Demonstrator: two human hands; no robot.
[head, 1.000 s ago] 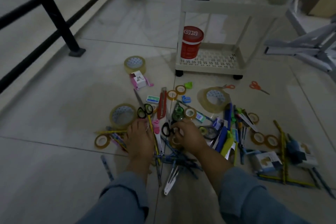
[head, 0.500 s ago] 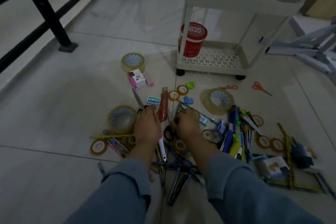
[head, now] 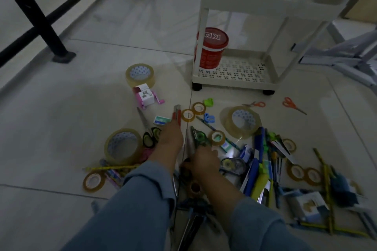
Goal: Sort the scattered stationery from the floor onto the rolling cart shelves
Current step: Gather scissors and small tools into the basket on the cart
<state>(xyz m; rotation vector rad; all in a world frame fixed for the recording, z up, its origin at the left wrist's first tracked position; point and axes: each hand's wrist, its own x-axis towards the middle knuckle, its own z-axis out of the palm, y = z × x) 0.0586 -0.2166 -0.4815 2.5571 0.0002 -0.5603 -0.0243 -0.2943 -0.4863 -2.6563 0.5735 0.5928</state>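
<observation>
stationery [head: 259, 161]: tape rolls [head: 242, 121], scissors [head: 293, 105], red cutter [head: 176, 115], all scattered on the floor [head: 61, 128] before the cart [head: 234, 83]
cart: white, 1 red tub [head: 211, 51] on its bottom shelf; top cut off
left hand [head: 170, 141]: over cutter's near end; fingers hidden, we can't tell the grip
right hand [head: 204, 162]: beside green correction tape [head: 201, 136]; fingers hidden, we can't tell

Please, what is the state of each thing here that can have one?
red tub, lid on, upright on cart shelf
black scissors, closed, on floor
far-right orange scissors, closed, on floor
left hand, touches red cutter; grip unclear
right hand, in pile; grip unclear
</observation>
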